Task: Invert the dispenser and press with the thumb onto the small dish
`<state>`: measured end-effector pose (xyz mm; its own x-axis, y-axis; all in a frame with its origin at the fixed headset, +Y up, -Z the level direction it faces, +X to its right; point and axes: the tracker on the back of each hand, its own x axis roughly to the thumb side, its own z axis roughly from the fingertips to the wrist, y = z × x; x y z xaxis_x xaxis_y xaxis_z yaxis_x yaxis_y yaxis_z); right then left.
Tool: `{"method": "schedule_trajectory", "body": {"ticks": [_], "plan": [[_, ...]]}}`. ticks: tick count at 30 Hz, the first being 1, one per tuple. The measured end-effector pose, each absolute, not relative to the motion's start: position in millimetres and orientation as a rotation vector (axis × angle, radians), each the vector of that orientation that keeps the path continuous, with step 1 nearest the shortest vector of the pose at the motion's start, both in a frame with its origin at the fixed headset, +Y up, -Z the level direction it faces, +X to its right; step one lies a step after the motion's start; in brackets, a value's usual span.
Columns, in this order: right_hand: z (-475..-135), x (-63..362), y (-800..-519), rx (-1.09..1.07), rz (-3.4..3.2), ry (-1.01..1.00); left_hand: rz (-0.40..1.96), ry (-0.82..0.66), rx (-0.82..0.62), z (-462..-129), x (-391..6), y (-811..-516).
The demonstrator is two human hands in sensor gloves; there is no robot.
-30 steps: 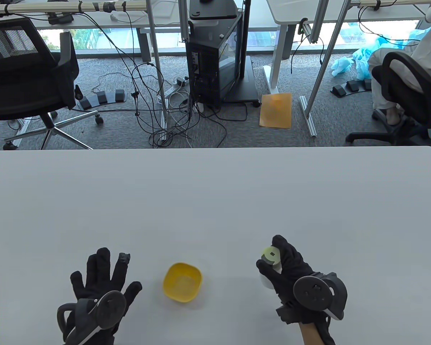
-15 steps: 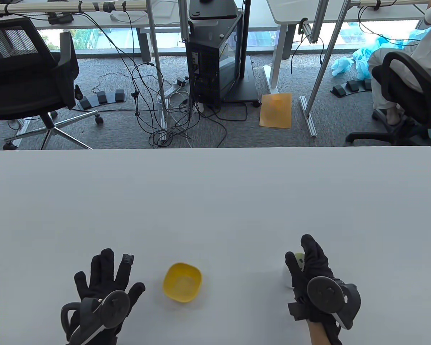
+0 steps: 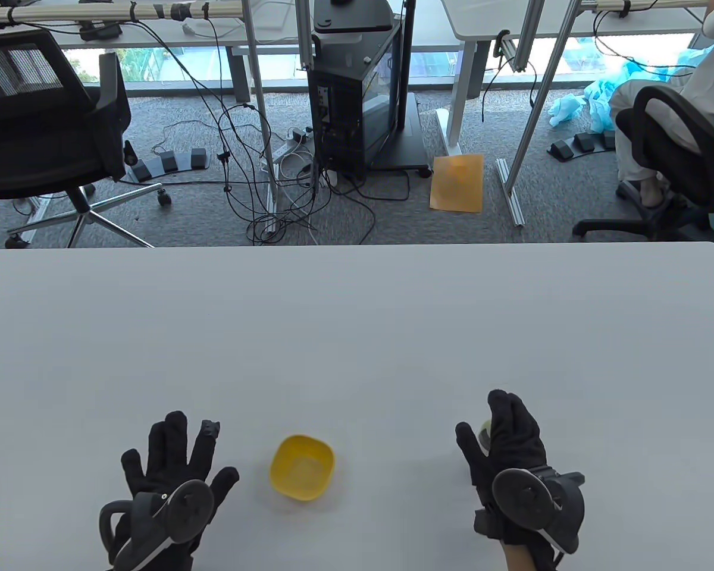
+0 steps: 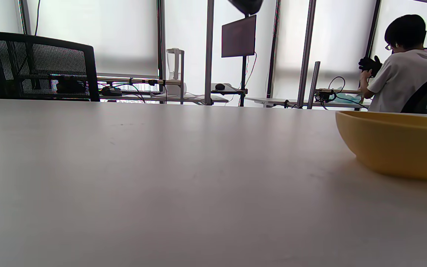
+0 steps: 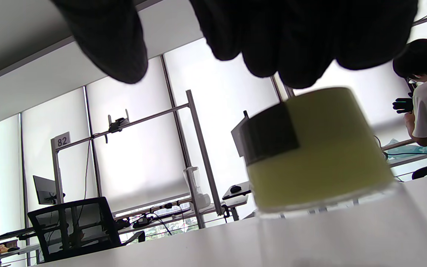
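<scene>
The dispenser (image 3: 485, 432), white with a pale green cap, stands on the table at the right, mostly hidden by my right hand (image 3: 481, 417). In the right wrist view the green cap with its dark patch (image 5: 321, 148) sits upright on the table. My fingers (image 5: 291, 44) hang just above it and the thumb (image 5: 106, 40) is off to the side, apart from it. The small yellow dish (image 3: 302, 467) sits between my hands and shows at the right edge of the left wrist view (image 4: 395, 144). My left hand (image 3: 178, 455) rests flat on the table with fingers spread, left of the dish.
The white table (image 3: 357, 333) stretches far beyond the hands. Past its far edge are a black office chair (image 3: 41, 131), cables and a computer cart (image 3: 363, 101) on the floor. A seated person (image 4: 402, 74) is at the far right.
My right hand carried the dispenser to the right and lowered it onto the table, then shifted slightly left with its grip loosened. The left hand and the dish have barely moved.
</scene>
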<state>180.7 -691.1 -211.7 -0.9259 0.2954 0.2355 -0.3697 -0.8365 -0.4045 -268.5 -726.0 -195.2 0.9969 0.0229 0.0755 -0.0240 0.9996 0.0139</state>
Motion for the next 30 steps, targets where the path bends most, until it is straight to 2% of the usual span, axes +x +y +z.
{"method": "schedule_trajectory", "body": {"ticks": [8, 12, 16, 30], "plan": [[-201.3, 149.7, -683.6, 0.465, 2.793, -0.469, 0.031, -0.067, 0.019, -195.4, -271.5, -725.4], [-199.0, 137.2, -685.7, 0.552, 2.853, -0.319, 0.033, -0.069, 0.022, -195.6, -272.3, -725.3], [-199.6, 121.8, -692.7, 0.663, 2.907, -0.111, 0.033, -0.072, 0.025, -195.6, -272.5, -725.5], [-201.6, 91.9, -720.9, 0.856, 2.978, 0.138, 0.018, -0.078, 0.024, -195.4, -270.4, -727.0]]}}
